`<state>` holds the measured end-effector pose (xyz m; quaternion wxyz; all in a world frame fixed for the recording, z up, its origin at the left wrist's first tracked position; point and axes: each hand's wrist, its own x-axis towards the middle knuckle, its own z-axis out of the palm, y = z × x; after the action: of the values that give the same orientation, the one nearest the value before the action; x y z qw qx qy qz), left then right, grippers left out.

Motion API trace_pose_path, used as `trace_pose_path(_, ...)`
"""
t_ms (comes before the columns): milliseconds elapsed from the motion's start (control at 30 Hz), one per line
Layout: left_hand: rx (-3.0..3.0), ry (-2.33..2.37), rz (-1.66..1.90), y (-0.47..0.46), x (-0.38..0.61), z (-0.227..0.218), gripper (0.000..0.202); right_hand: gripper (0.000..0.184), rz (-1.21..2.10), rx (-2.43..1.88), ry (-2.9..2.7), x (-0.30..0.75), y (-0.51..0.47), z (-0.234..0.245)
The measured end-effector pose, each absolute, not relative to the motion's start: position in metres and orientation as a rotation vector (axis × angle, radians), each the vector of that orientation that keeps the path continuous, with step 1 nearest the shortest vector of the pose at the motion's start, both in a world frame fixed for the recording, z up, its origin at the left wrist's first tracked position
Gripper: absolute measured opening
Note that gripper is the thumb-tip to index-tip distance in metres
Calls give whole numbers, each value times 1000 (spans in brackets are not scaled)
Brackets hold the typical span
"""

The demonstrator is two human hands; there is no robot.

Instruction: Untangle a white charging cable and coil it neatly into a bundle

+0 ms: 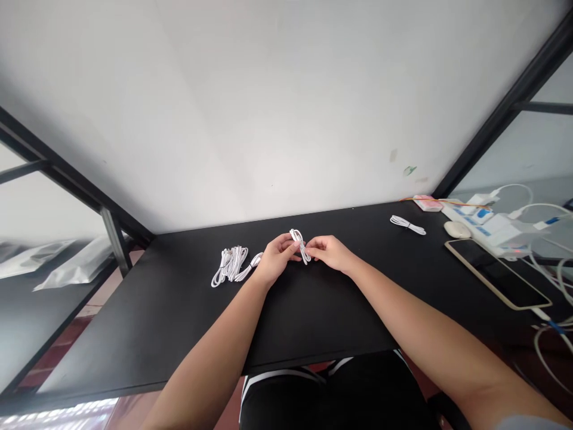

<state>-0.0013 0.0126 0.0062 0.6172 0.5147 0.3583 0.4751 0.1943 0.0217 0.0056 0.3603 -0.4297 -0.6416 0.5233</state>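
A folded white cable (301, 243) is held up over the middle of the black table. My left hand (278, 258) is closed on it, with the thumb across the bundle. From the right, my right hand (329, 252) pinches at the bundle's lower right side; the fingertips are closed there, and what exactly they grip is too small to make out. Just left of my left hand lies a cluster of bundled white cables (231, 263), partly covered by that hand. One more white cable bundle (407, 225), with a dark tie round its middle, lies far to the right.
On the right of the black table (188, 334) are a phone (496, 272) with a cable plugged in, a white rounded case (457, 230), and a power strip (483, 230) with chargers. A wall (268, 119) stands behind. Plastic bags (76, 266) lie on the left surface.
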Motion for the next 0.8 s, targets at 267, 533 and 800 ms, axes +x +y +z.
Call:
trace_pose_path(267, 1164, 958, 1190, 14, -2, 8, 41, 14, 934, -1046, -1892, 191, 8, 18)
trace_pose_path(533, 1268, 963, 1154, 11, -2, 9, 35, 21, 872, -1061, -1890, 191, 11, 14)
trace_pose_path(800, 1285, 905, 1035, 11, -1, 6, 44, 24, 980, -1080, -1828, 191, 14, 11)
